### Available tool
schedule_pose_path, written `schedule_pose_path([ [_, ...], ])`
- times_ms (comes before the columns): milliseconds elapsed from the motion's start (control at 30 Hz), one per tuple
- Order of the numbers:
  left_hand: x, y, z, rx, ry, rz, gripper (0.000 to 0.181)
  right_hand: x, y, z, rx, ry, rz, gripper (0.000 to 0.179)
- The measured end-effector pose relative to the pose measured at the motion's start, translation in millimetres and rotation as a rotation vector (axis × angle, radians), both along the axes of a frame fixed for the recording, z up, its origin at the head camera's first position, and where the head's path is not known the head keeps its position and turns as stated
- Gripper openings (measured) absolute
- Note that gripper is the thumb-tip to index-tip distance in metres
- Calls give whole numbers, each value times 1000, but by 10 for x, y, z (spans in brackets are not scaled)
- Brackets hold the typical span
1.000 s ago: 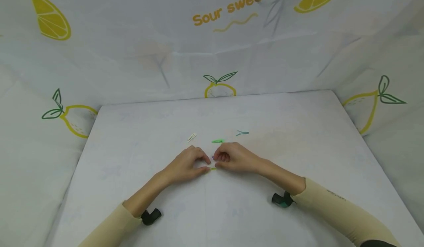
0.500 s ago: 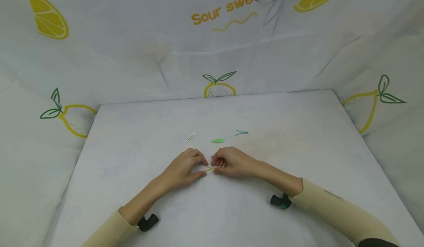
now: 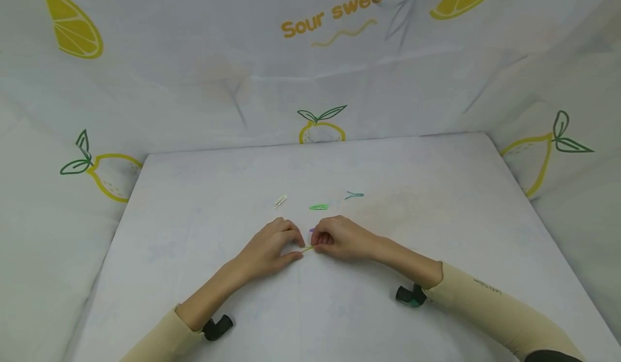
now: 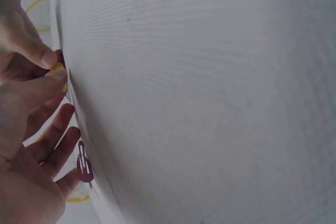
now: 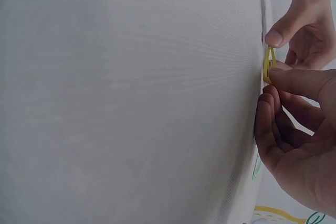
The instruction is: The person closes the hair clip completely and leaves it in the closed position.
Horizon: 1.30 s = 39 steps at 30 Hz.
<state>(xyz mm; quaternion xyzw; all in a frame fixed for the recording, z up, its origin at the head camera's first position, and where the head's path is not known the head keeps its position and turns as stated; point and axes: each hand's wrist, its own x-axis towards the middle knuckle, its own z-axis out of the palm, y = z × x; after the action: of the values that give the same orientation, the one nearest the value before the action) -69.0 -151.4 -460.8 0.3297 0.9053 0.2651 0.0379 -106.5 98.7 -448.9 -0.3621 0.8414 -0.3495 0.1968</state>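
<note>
A yellow snap hair clip [image 5: 267,72] is between my two hands, low over the white table. My right hand [image 3: 345,238] pinches its wider end between thumb and forefinger, the other fingers curled under. My left hand [image 3: 271,246] comes from the other side, thumb and forefinger at the clip's narrow end, and its remaining fingers spread loosely in the left wrist view. Beyond my right fingers shows a bit of a purple clip [image 3: 312,230], mostly hidden by the hand. A green snap clip [image 3: 318,207] lies farther back.
A pale clip [image 3: 280,201] lies back left on the table [image 3: 218,178], and a teal clip [image 3: 354,195], its arms spread, back right. The left wrist view shows a reddish-brown clip [image 4: 84,166] near my left fingers. Lemon-print cloth [image 3: 194,81] walls the table's back and sides.
Both hands have shifted slightly toward me with the yellow clip. Its two arms showed spread apart half a second ago and now look closer together. The clips on the table stay put.
</note>
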Motion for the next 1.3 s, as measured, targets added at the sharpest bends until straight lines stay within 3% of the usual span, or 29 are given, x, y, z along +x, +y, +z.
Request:
schedule_pose_path([
  [300, 3, -27, 4, 99, -71, 31, 12, -5, 45, 23, -78, 55, -6, 5],
  [567, -9, -46, 19, 245, -107, 42, 15, -22, 65, 101, -96, 1, -33, 6],
  [767, -34, -40, 48, 278, -107, 46, 13, -29, 82, 119, -116, -17, -52, 8],
  [1033, -49, -31, 96, 322, -97, 35, 12, -33, 89, 161, -153, 20, -36, 8],
  [1300, -61, -17, 139, 342, -127, 37, 12, -50, 118, 164, -208, 20, -10, 9],
])
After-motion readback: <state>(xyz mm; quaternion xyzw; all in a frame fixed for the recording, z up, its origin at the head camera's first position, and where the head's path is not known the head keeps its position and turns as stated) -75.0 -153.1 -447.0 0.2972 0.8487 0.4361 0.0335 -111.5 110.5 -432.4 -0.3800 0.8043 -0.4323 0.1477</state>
